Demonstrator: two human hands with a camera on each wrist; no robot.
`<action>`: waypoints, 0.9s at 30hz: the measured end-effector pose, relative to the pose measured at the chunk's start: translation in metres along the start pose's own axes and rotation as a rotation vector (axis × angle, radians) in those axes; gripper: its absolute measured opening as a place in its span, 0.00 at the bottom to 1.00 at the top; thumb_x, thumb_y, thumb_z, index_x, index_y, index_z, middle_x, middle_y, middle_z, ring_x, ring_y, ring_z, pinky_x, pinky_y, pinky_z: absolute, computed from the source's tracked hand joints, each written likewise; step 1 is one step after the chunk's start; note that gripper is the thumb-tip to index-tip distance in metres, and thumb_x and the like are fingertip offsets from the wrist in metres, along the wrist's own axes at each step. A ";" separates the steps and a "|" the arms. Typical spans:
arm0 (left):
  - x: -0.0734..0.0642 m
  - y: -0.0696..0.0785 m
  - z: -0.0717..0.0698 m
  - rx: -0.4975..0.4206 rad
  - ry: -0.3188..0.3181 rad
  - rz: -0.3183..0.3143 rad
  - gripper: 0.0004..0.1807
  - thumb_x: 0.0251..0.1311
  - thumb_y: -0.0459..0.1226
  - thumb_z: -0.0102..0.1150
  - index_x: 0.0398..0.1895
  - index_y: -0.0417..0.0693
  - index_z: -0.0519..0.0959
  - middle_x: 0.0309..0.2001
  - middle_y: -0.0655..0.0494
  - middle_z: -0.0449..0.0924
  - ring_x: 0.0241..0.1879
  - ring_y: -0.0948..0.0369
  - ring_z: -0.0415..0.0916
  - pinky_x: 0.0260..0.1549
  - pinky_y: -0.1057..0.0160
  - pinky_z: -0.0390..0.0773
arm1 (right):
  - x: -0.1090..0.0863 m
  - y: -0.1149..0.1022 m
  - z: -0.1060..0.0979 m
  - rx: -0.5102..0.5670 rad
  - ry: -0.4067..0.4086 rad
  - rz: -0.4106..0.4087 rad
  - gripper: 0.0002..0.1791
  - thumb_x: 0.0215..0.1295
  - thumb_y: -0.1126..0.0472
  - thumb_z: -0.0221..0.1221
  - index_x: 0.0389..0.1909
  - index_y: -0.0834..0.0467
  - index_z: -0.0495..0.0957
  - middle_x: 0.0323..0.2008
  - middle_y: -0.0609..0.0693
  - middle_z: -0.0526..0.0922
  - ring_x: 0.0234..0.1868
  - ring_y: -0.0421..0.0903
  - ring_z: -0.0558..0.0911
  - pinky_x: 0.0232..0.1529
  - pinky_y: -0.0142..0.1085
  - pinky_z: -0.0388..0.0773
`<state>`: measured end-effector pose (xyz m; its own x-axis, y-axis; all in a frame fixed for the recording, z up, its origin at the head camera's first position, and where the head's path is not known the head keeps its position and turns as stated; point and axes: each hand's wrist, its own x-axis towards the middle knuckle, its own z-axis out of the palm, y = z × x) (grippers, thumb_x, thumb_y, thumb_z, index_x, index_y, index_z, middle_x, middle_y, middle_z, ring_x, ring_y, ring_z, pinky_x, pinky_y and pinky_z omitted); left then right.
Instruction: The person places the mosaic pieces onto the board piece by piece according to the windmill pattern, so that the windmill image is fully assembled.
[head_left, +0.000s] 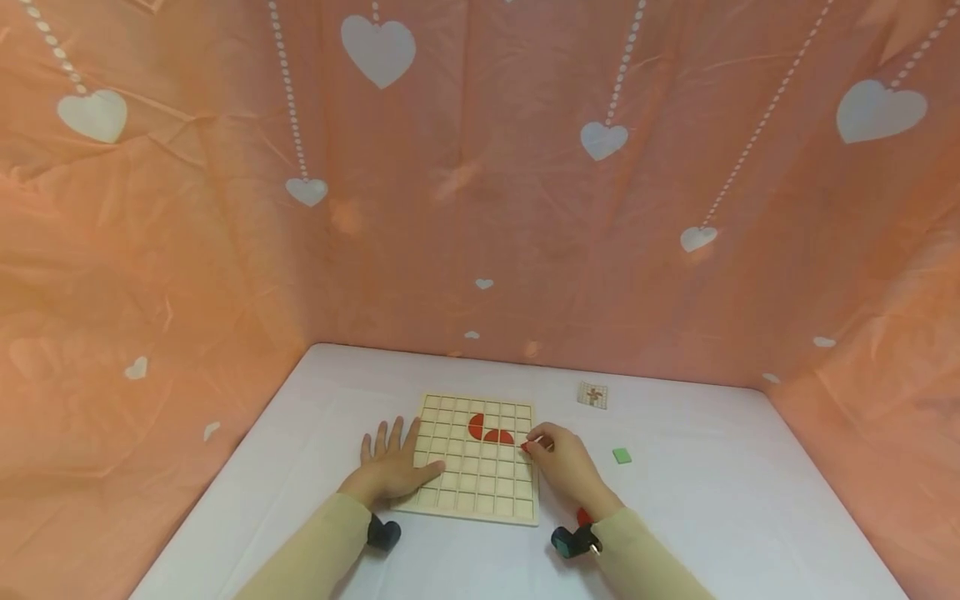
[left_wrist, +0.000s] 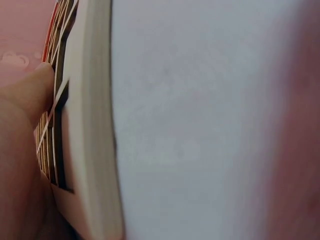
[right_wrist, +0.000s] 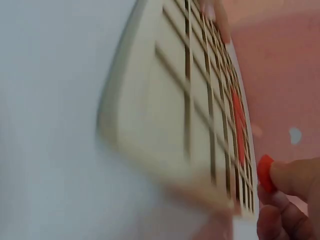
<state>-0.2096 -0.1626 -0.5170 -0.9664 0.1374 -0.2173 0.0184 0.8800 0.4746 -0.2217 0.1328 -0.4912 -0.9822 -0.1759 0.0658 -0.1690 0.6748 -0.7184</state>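
Head view shows your left hand point(head_left: 393, 471) spread wide at the 9 o'clock side of the board point(head_left: 486, 502), thumb laid over the cells and the other fingers fanned along and past the edge. That looks like a steadying touch, since nothing is gripped there. Your right hand point(head_left: 567, 468) comes in from 3 o'clock, thumb and fingertips pinching a small red piece point(right_wrist: 265, 172) near the board's 2-to-3 o'clock edge. Held by its end this way, much of it shows past your thumb in the right wrist view, which probably makes it easier to aim; I cannot tell whether it touches the board.

Four red shapes seem to lie in the cells as two half-rounds: one half-round point(head_left: 476, 427) at 12 o'clock from the board's middle, another half-round point(head_left: 498, 437) at about 1 o'clock. Out at 2 o'clock sits a card point(head_left: 592, 395) with a small pinwheel on a grid, likely set there so you can glance at it past your hand. A green tile point(head_left: 622, 456) lies on the table point(head_left: 690, 508) at 3 o'clock, and more red point(head_left: 583, 517) shows beside your right wrist at 4 o'clock.

Your pinched piece is bright, plain red, with a curved outline; your grip hides its full shape. Beneath, the board is pale and wood-coloured, ruled into squares, with a thick, smooth edge in the left wrist view.
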 end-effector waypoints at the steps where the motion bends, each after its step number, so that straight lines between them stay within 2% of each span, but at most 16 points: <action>1: 0.000 0.000 0.000 0.005 -0.001 -0.001 0.58 0.56 0.71 0.46 0.78 0.46 0.39 0.76 0.37 0.30 0.72 0.39 0.19 0.63 0.38 0.18 | 0.001 -0.003 0.005 0.032 0.000 0.007 0.04 0.66 0.60 0.60 0.40 0.54 0.80 0.28 0.46 0.77 0.28 0.43 0.73 0.26 0.35 0.72; 6: 0.002 -0.002 0.000 0.027 0.001 -0.002 0.57 0.57 0.71 0.46 0.78 0.47 0.39 0.76 0.38 0.30 0.72 0.39 0.20 0.63 0.38 0.20 | 0.007 -0.021 0.030 0.160 0.012 0.020 0.05 0.67 0.59 0.60 0.40 0.55 0.80 0.30 0.46 0.79 0.30 0.43 0.76 0.30 0.36 0.75; 10: 0.000 0.001 -0.002 0.032 -0.005 0.001 0.57 0.58 0.70 0.46 0.78 0.45 0.40 0.76 0.36 0.32 0.72 0.38 0.23 0.63 0.36 0.21 | 0.012 -0.034 0.049 0.187 0.046 0.017 0.05 0.66 0.59 0.61 0.39 0.55 0.80 0.30 0.45 0.80 0.33 0.42 0.76 0.35 0.37 0.75; 16: -0.004 0.004 -0.004 0.049 -0.007 0.005 0.56 0.58 0.69 0.47 0.77 0.44 0.42 0.75 0.35 0.34 0.72 0.36 0.26 0.63 0.34 0.26 | 0.018 -0.045 0.073 0.220 0.077 0.007 0.05 0.66 0.60 0.62 0.38 0.56 0.81 0.29 0.44 0.80 0.32 0.41 0.77 0.33 0.36 0.76; 24: -0.002 0.003 -0.004 0.056 0.001 0.002 0.56 0.57 0.70 0.47 0.77 0.45 0.43 0.75 0.35 0.35 0.72 0.36 0.26 0.63 0.33 0.26 | 0.023 -0.059 0.087 0.154 0.093 -0.035 0.02 0.65 0.61 0.62 0.36 0.56 0.81 0.26 0.42 0.80 0.30 0.39 0.77 0.32 0.35 0.75; 27: -0.002 0.003 -0.004 0.060 0.002 0.003 0.56 0.58 0.70 0.47 0.77 0.45 0.42 0.75 0.35 0.35 0.72 0.36 0.26 0.63 0.34 0.26 | 0.024 -0.060 0.090 0.122 0.095 -0.027 0.02 0.64 0.60 0.63 0.35 0.54 0.80 0.26 0.40 0.79 0.28 0.38 0.76 0.31 0.35 0.75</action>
<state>-0.2086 -0.1622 -0.5119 -0.9668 0.1390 -0.2146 0.0363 0.9054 0.4229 -0.2282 0.0231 -0.5085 -0.9817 -0.1204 0.1474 -0.1900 0.5773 -0.7941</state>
